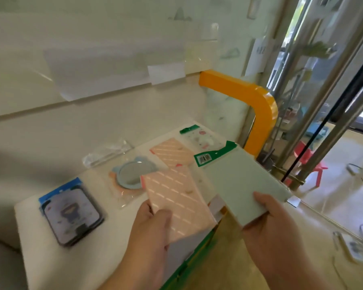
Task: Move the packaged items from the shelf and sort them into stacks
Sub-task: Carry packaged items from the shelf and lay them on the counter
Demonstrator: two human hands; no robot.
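Two packaged items are held up over the near edge of a white surface (57,248). A pink package with white dashed stripes (176,197) is gripped at its lower end by the left hand (153,233), the thumb laid across its face and the fingers curled behind it. A pale green package with a green barcoded header (235,181) is held by the right hand (270,229); its near corner is pinched between the thumb on top and the fingers underneath. Both grips are therefore closed on their packages. The two packages sit just beside each other, tilted, and neither touches the surface.

On the surface behind them, further items are laid out apart from one another — a second pink striped package (172,152) near the back, a white patterned package with a green header (201,137) at the far right corner, a round blue-rimmed item in a clear bag (132,174) in the middle, and a dark item in a blue-headed package (70,212) at the left. A clear plastic piece (107,152) lies against the white wall. An orange curved rail (254,105) is seen at the right end of the surface, with glass and metal posts beyond it. A red plastic chair (312,162) stands on the floor further off.
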